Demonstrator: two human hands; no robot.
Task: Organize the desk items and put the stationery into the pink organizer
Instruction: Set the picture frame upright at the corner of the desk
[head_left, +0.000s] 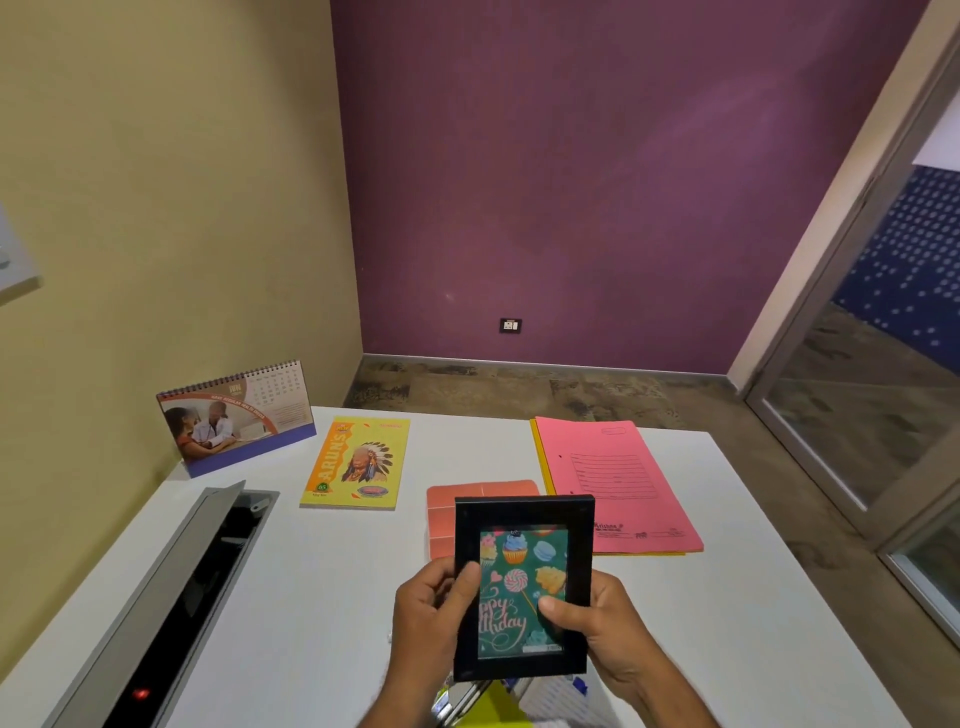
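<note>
Behind the photo frame (523, 587), the pink organizer (447, 512) partly hides.

pink organizer (441, 519): mostly behind frame (523, 512) | bottom-edge items (498, 701): cut off, unidentifiable

- Both hands, left hand (431, 603) and right hand (608, 623), grip the picture frame (523, 587) upright above the desk (311, 582).
- Pink organizer (441, 512) lies just behind the picture frame.
- Pink folder (613, 483) lies right of it.
</note>
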